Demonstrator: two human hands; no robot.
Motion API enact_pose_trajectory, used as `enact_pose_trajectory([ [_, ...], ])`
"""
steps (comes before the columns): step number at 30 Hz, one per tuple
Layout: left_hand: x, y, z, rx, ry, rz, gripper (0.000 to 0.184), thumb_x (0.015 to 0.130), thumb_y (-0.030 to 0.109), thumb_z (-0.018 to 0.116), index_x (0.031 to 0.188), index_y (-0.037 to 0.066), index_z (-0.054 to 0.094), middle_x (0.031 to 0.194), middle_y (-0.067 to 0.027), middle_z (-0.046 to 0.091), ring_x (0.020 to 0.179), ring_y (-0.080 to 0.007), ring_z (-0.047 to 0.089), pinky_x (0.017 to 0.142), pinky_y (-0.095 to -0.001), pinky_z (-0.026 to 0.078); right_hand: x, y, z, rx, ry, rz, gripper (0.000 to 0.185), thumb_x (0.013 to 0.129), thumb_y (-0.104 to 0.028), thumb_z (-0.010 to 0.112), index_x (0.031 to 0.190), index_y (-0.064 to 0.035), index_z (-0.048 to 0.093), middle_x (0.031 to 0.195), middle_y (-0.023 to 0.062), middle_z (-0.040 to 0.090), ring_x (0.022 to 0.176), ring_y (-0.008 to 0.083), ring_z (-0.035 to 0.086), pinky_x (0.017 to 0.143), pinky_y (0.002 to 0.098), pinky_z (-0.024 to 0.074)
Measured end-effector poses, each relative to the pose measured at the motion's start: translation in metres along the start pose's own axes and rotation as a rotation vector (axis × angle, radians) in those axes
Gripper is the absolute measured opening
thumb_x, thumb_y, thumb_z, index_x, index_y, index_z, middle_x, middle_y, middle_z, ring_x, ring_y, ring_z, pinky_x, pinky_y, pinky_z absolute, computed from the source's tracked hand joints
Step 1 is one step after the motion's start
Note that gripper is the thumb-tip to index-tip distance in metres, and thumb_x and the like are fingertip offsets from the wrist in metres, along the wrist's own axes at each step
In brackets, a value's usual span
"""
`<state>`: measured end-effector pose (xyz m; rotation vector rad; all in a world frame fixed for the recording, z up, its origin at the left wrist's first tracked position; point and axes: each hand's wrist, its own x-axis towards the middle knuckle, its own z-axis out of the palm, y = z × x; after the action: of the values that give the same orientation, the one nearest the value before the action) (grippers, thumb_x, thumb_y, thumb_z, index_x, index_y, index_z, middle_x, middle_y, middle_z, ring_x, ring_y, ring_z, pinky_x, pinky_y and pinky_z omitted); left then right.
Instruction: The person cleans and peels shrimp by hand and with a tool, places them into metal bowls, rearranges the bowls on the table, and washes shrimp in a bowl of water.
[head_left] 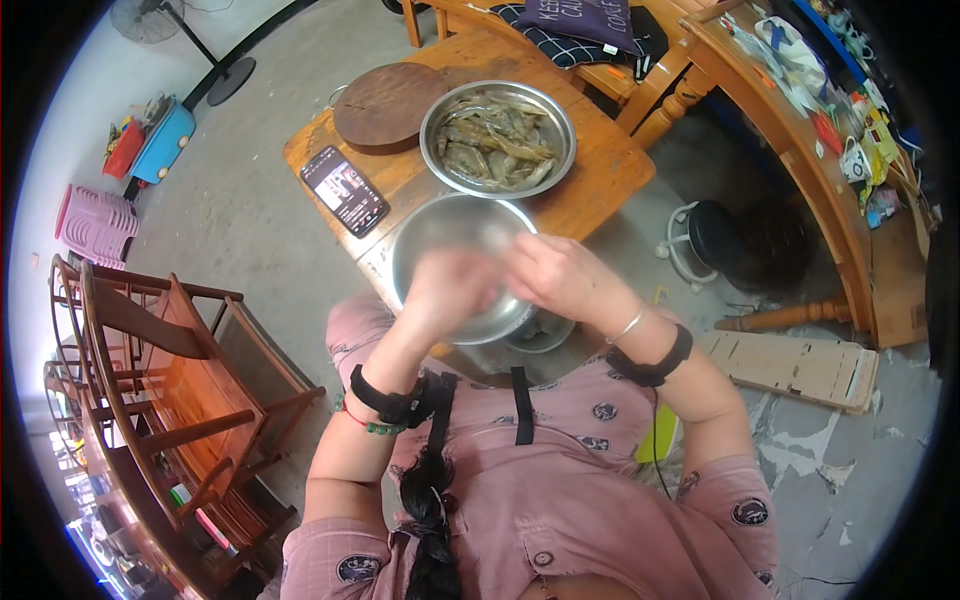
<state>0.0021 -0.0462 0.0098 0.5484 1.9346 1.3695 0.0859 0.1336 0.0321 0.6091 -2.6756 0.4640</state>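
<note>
My left hand (455, 290) is over the near steel bowl (420, 240), smeared by motion, so its fingers cannot be made out. My right hand (555, 272) is close beside it above the bowl's right side, fingers curled in a pinch. Whatever is between those fingers is too blurred to name. Just beyond, on the wooden table, a second steel bowl (566, 115) holds many raw grey-green shrimp (495, 140). The near bowl overlaps the table's front edge, and part of its inside is hidden by my hands.
A round wooden chopping board (390, 108) and a phone (344, 192) with its screen lit lie on the table (610, 165). Below the near bowl, another rounded container (542, 335) shows partly. A black stool (715, 235) and flattened cardboard (790, 368) are to the right, a wooden chair (190, 380) to the left.
</note>
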Motion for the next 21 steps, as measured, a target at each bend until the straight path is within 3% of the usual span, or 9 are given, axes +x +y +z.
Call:
enact_pose_trajectory([
  [5, 0.001, 0.002, 0.001, 0.033, -0.015, -0.016, 0.014, 0.094, 0.009, 0.061, 0.093, -0.003, 0.068, 0.068, -0.0009, 0.064, 0.056, -0.0061, 0.055, 0.048, -0.021, 0.043, -0.003, 0.002, 0.004, -0.015, -0.051, 0.007, 0.014, 0.082, -0.014, 0.064, 0.083, -0.0038, 0.054, 0.08, 0.0099, 0.051, 0.071, 0.0262, 0.062, 0.061, 0.0367, 0.0534],
  [11, 0.004, -0.005, 0.001, -0.171, -0.029, -0.122, 0.014, 0.094, 0.008, 0.059, 0.094, -0.003, 0.068, 0.068, -0.0015, 0.064, 0.056, -0.006, 0.056, 0.047, -0.0204, 0.042, -0.003, 0.007, 0.004, 0.025, -0.092, 0.011, 0.013, 0.083, -0.013, 0.063, 0.083, -0.0034, 0.054, 0.077, 0.0103, 0.052, 0.07, 0.0272, 0.063, 0.061, 0.0379, 0.0535],
  [16, 0.004, -0.004, 0.003, -0.347, -0.041, -0.19, 0.013, 0.094, 0.008, 0.06, 0.091, -0.002, 0.068, 0.069, -0.0022, 0.063, 0.057, -0.0069, 0.056, 0.048, -0.0203, 0.042, -0.001, 0.01, 0.003, 0.271, -0.028, 0.039, 0.017, 0.081, -0.008, 0.063, 0.095, 0.001, 0.059, 0.082, 0.0133, 0.057, 0.07, 0.0315, 0.062, 0.062, 0.0389, 0.0526],
  [21, 0.004, 0.006, -0.001, -0.379, -0.034, -0.184, 0.015, 0.094, 0.009, 0.059, 0.09, -0.002, 0.069, 0.068, -0.0021, 0.063, 0.056, -0.0071, 0.056, 0.048, -0.0203, 0.042, -0.001, 0.004, 0.004, 0.289, -0.039, 0.103, 0.027, 0.082, -0.009, 0.064, 0.106, 0.0023, 0.059, 0.084, 0.0151, 0.059, 0.073, 0.034, 0.062, 0.064, 0.0401, 0.0531],
])
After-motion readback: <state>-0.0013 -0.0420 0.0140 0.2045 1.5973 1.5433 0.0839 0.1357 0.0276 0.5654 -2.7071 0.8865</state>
